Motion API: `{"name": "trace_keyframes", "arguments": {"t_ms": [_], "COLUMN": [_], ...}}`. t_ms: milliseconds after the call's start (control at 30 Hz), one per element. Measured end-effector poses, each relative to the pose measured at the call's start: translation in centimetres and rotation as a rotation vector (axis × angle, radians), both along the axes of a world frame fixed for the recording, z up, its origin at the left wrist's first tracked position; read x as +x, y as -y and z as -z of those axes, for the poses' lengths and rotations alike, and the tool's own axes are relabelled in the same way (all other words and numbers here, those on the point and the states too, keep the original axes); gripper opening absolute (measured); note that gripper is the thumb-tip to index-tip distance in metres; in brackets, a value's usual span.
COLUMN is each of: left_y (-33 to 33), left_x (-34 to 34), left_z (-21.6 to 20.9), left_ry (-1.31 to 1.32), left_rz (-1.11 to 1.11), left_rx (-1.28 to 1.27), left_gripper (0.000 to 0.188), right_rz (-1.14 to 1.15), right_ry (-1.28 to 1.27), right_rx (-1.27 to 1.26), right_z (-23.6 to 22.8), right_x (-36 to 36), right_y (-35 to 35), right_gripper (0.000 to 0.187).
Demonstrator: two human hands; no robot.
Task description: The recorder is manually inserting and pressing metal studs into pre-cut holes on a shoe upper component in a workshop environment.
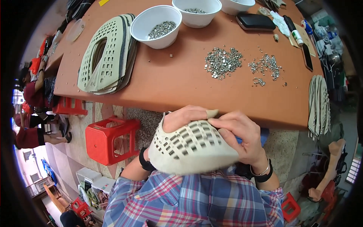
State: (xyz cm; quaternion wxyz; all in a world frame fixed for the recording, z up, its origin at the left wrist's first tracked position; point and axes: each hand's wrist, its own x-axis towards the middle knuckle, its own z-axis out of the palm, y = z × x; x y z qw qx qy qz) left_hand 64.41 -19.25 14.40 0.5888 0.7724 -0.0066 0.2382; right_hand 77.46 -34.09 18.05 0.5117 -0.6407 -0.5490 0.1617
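A pale, curved shoe upper (204, 162) with rows of small rectangular cut-outs is held in front of my chest, just off the table's near edge. My left hand (183, 118) reaches through its opening and grips the top edge, a beige finger cot (212, 113) on one fingertip. At the upper's right end, my right hand (245, 137) closes on the edge, thumb and forefinger pinched together beside the capped finger. Whether a small piece sits in that pinch I cannot make out. On the table beyond lie a pile of silver studs (223, 63) and a looser scatter of smaller studs (267, 65).
White bowls (160, 42) of studs stand at the back of the brown table (181, 81). A stack of perforated uppers (116, 49) lies left, another bundle (319, 106) at the right edge. A black case (256, 22) and a phone (307, 57) lie right. A red stool (102, 142) stands left.
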Motion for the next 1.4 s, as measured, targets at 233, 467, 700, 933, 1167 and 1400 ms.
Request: {"name": "trace_keyframes", "arguments": {"t_ms": [233, 467, 700, 933, 1167, 1400], "left_y": [-0.4, 0.5, 0.1, -0.2, 0.5, 0.2], "left_x": [0.5, 0.3, 0.6, 1.1, 1.4, 2.3], "left_z": [1.0, 1.5, 2.2, 0.0, 0.8, -0.5], "left_ry": [0.028, -0.063, -0.061, 0.115, 0.023, 0.029], "left_rz": [-0.097, -0.136, -0.235, -0.027, 0.031, 0.228], "left_rx": [0.079, -0.066, 0.042, 0.103, -0.065, -0.131], "left_gripper": [0.027, 0.018, 0.015, 0.026, 0.027, 0.019], "right_rz": [-0.027, -0.095, 0.038, 0.303, 0.51, -0.051], "right_ry": [0.185, -0.244, 0.384, -0.067, -0.429, -0.336], "right_rx": [0.046, 0.029, 0.056, -0.108, -0.15, 0.021], "right_z": [0.5, 1.4, 1.3, 1.9, 1.3, -0.3], "right_x": [0.6, 1.4, 1.2, 2.2, 2.6, 2.0], "right_y": [-0.1, -0.2, -0.1, 1.9, 2.4, 1.1], "right_gripper": [0.031, 0.023, 0.028, 0.027, 0.018, 0.02]}}
